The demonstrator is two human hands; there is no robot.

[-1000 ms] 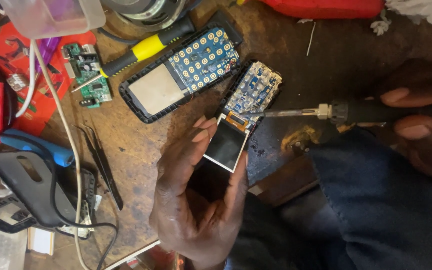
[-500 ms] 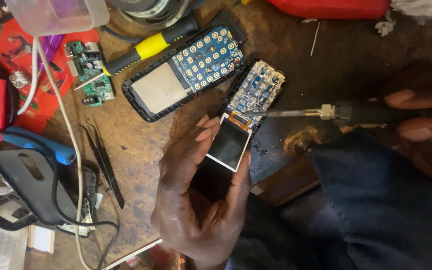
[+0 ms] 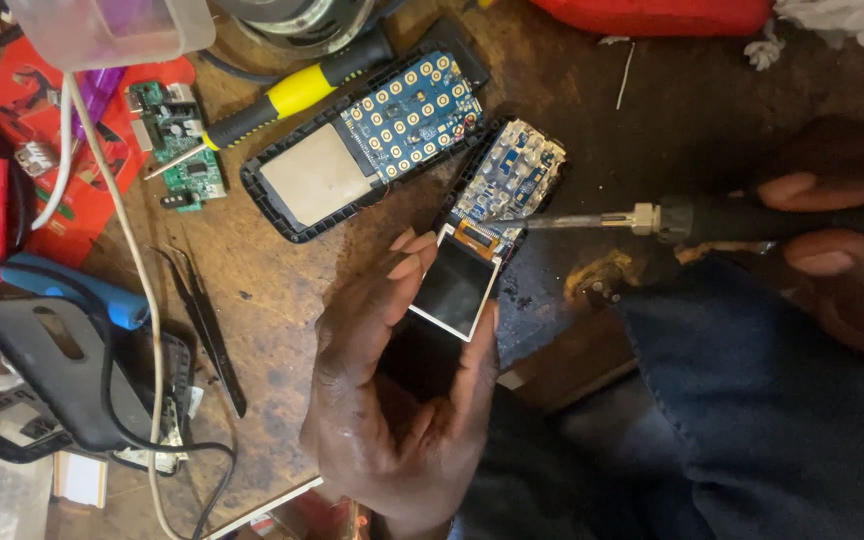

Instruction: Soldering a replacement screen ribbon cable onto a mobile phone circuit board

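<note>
While the left hand (image 3: 392,400) curls around a small dark phone screen with a blue circuit board (image 3: 492,215), pinching its edges, the right hand (image 3: 832,240) grips a black-handled soldering iron (image 3: 652,218), tip touching the board. A slip could burn the fingers or screen. Nearby on the worn wooden tabletop (image 3: 282,290) lie an open black keypad frame (image 3: 362,150) and a yellow-handled screwdriver (image 3: 282,100).

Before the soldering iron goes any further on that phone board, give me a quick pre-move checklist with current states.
1. Left hand steadies the small screen: ok.
2. Right hand grips the soldering iron: ok.
3. Iron tip over the phone board: ok; contact cannot tell.
4. Left fingertips away from tip: ok, but close.
5. Tip hot or tinned: cannot tell.
6. Tweezers within reach: ok.
</note>
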